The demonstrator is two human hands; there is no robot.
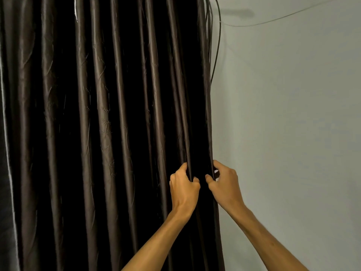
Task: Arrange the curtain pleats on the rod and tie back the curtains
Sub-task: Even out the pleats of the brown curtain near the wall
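Observation:
A dark brown satin curtain point(101, 133) hangs in several vertical pleats and fills the left and middle of the view. My left hand point(183, 186) grips one of the rightmost pleats, with the fingers curled round the fold. Just to its right, my right hand point(224, 182) pinches the curtain's right edge between thumb and fingers. The two hands are close together at the same height, a narrow fold of cloth between them. The rod is out of view above.
A pale grey wall point(293, 133) takes up the right side. A black cable point(216, 45) hangs down along the curtain's right edge, and a thin wire point(283, 17) runs across the wall near the top.

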